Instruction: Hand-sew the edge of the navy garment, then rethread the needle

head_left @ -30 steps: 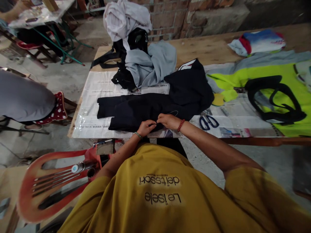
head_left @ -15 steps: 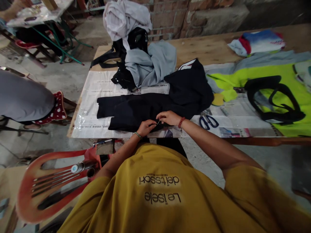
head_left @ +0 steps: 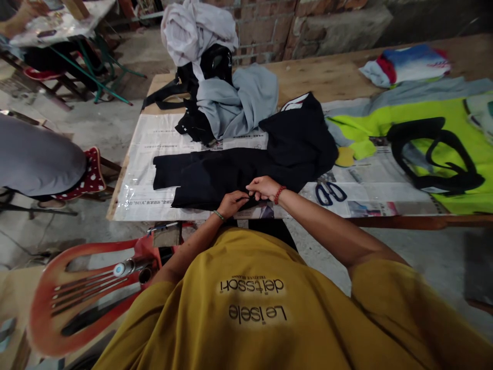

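A dark navy garment (head_left: 223,169) lies stretched along the front of the table, its right part bunched up. At its near edge my left hand (head_left: 234,203) is closed, pinching the cloth between thumb and fingers. My right hand (head_left: 265,188), with a red bead bracelet, is closed in a pinch right beside the left fingertips. What it holds is very small; it looks like a thin needle, mostly hidden by the fingers. Dark-handled scissors (head_left: 330,194) lie on the newspaper to the right of my right wrist.
Newspaper under clear plastic (head_left: 134,154) covers the table front. Behind the garment are grey cloth (head_left: 239,100) and a white bundle (head_left: 196,33). A yellow-green garment (head_left: 454,110) with a black strap (head_left: 416,125) lies right. A red chair (head_left: 42,303) stands left; other people sit beyond.
My right hand has shifted slightly left and its fingers have curled closer to the left fingertips. A thin bright sliver between the hands no longer shows clearly. The left hand stays in place.
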The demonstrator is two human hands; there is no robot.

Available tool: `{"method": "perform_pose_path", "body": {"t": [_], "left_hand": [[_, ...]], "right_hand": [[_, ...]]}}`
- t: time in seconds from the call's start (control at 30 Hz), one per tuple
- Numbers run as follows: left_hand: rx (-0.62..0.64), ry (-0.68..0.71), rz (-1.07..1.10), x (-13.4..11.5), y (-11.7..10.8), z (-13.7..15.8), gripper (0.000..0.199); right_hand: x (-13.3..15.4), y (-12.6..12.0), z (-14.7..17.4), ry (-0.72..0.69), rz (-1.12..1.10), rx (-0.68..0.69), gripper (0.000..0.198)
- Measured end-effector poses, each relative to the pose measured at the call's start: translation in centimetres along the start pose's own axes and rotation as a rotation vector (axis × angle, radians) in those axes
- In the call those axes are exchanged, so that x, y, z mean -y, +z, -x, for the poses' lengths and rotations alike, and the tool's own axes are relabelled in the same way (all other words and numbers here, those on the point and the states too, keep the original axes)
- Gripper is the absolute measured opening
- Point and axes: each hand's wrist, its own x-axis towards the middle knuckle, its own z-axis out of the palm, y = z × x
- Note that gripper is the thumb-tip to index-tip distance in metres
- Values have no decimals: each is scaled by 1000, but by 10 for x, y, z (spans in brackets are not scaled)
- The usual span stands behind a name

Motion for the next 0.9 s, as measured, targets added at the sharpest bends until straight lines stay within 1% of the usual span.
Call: {"method": "perform_pose_path", "body": {"t": [0.07, 0.13, 0.23, 0.3, 0.43, 0.5, 0.63, 0.83, 0.9], "left_hand": [[-4, -11, -13, 0, 0, 0, 14], [-10, -16, -19, 0, 0, 0, 15], [-9, -5, -15, 0, 0, 0, 15], [-7, 6, -9, 1, 1, -1, 15], [-7, 16, -11, 1, 1, 0, 15], [-11, 22, -13, 0, 2, 0, 14], [-25, 18, -14, 0, 3, 1, 12], [-95, -59, -19, 3, 3, 1, 12], [-101, -68, -14, 4, 2, 1, 12]], "right_hand": [[-1, 2, 0, -32, 100, -70, 23], [-1, 4, -1, -36, 166, -101, 27], [-2, 6, -3, -9, 187, -81, 28], [-3, 7, -5, -18, 238, -75, 29], [-5, 10, -9, -144, 520, -140, 31], [-5, 11, -11, -175, 613, -162, 32], [-7, 12, -10, -170, 633, -161, 31], [-6, 19, -5, -165, 638, -139, 35], [-5, 18, -3, -153, 622, -108, 34]]}}
